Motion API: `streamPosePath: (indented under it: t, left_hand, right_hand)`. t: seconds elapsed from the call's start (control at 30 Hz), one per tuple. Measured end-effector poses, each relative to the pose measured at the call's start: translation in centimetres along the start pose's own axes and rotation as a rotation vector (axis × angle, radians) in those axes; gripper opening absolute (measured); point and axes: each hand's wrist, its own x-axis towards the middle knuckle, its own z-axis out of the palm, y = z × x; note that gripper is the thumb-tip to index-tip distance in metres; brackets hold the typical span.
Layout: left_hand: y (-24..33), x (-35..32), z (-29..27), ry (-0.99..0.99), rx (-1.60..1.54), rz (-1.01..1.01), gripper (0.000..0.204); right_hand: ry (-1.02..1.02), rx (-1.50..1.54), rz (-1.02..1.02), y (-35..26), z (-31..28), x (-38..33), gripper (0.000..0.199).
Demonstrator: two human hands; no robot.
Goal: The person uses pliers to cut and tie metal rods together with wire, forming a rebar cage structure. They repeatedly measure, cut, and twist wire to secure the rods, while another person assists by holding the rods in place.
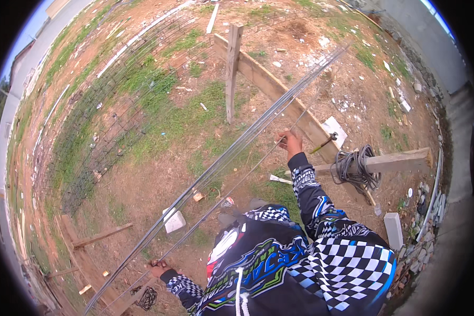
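Observation:
A thin steel rod (216, 202) slants across in front of me, from the lower left to the upper right. The fingers of my right hand (290, 143) are closed round its far part. Lower down, my left hand (157, 268) grips the same rod near its lower-left part. Just beyond it and roughly parallel runs a bundle of several steel rods (237, 142), apart from both hands. These rods cross above a long wooden plank (279, 89) at the upper right. On that plank, close to my right hand, lies a hammer (324, 143) with a yellowish handle.
A wooden post (233, 73) stands against the plank. Coiled wire (355, 169) hangs on a timber (405, 160) at the right. Steel mesh cages (105, 116) lie on the grass at left. A white block (174, 220) lies under the rods; another pale block (393, 231) stands right.

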Motion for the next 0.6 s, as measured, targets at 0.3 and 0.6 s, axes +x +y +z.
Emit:
streamPosePath:
  t: [0.3, 0.6]
  left_hand:
    - [1.2, -12.1, 11.6, -0.148, -0.045, -0.013, 0.049]
    - [-3.3, -13.4, 14.0, -0.111, 0.183, 0.201, 0.039]
  right_hand:
    - [0.042, -0.118, 0.183, 1.9, -4.9, 6.8, 0.049]
    - [-0.116, -0.265, 0.091, -1.1, -0.6, 0.3, 0.065]
